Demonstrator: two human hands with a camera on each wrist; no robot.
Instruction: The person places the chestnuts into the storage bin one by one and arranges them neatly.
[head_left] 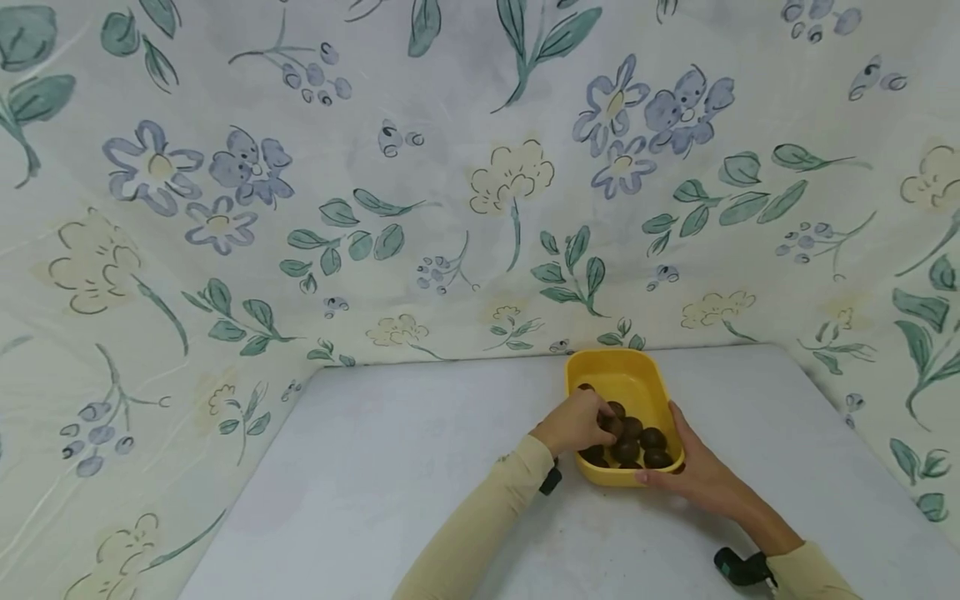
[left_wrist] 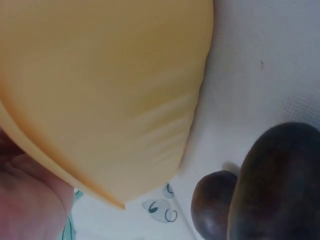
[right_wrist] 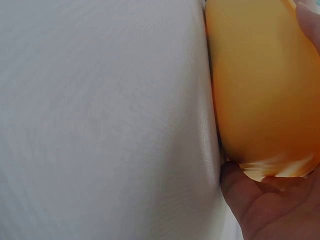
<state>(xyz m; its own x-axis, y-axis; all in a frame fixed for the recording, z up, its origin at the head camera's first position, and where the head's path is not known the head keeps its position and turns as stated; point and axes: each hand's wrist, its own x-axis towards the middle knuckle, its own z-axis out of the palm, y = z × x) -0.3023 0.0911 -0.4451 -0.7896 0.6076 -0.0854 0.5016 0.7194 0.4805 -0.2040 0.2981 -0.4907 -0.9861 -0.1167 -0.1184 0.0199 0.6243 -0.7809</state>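
A yellow plastic container (head_left: 618, 385) stands on the white table in the head view, with several dark brown balls (head_left: 653, 438) gathered mostly in its near half. My left hand (head_left: 576, 423) reaches over the left rim and appears to pinch one dark brown ball; its fingertips are partly hidden. My right hand (head_left: 701, 471) holds the container at its near right corner, thumb at the front and fingers along the right side. The right wrist view shows the container's outer wall (right_wrist: 265, 85) between thumb and fingers. Part of the left hand (left_wrist: 32, 197) shows at the container's edge.
White covering lies over the table (head_left: 405, 450). Floral fabric (head_left: 442, 183) rises behind it and at both sides, close to the container's far end. Two dark rounded shapes (left_wrist: 280, 185) fill the left wrist view's lower right; their support is unclear.
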